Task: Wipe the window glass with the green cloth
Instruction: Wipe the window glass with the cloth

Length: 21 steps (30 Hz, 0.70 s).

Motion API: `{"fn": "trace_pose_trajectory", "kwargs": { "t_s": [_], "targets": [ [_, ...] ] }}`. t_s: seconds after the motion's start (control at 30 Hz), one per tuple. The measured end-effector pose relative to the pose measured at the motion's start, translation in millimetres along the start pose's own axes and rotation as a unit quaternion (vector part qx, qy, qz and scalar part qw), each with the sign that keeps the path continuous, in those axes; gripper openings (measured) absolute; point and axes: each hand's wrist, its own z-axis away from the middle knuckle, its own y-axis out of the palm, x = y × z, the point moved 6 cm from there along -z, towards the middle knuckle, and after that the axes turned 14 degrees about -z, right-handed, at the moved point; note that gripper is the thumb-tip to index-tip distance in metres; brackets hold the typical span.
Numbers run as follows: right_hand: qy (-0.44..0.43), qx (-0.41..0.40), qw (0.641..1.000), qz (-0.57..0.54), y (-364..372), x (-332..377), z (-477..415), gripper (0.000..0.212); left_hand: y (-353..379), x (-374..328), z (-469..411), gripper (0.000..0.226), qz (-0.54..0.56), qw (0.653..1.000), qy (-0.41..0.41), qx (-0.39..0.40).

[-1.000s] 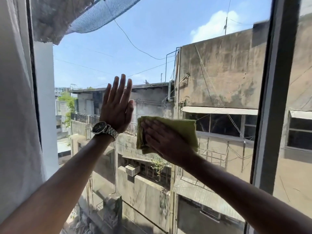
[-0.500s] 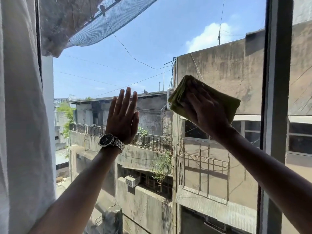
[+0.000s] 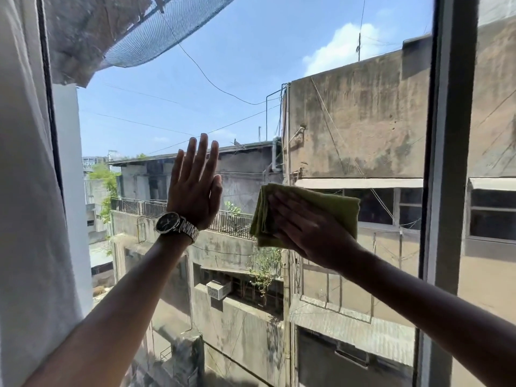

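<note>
The green cloth [image 3: 329, 209], folded, lay flat on the window glass [image 3: 251, 65] at mid-height, right of centre. The right hand [image 3: 310, 233] pressed it there, fingers spread flat, while the left hand [image 3: 195, 191], wristwatch [image 3: 176, 225] below it, rested open-palmed just beside.

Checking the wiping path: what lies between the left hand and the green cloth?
Head view: only bare glass separates left hand and green cloth.

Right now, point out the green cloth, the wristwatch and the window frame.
green cloth [image 3: 339, 203]: head view, upper right fold.
wristwatch [image 3: 167, 222]: head view, dark dial.
window frame [image 3: 446, 163]: head view, vertical bar.
</note>
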Motion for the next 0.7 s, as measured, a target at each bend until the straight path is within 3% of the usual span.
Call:
{"fn": "trace_pose_trajectory", "kwargs": {
  "t_s": [0.17,0.33,0.5,0.7],
  "targets": [
    [0.009,0.038,0.999,0.034,-25,-25,61,0.047,-6,-2,0,0.064,0.005,1.0,-0.006,0.017],
    [0.162,-0.014,0.987,-0.004,-62,-81,43,0.055,-8,-3,-1,0.064,0.005,1.0,-0.012,0.021],
    [0.284,-0.093,0.951,-0.074,-51,-65,11,0.051,-8,-2,0,0.064,0.004,1.0,-0.012,0.006],
    [0.147,0.02,0.984,-0.099,5,23,7,0.062,-4,0,1,0.065,-0.007,1.0,-0.002,0.009]
  ]
}}
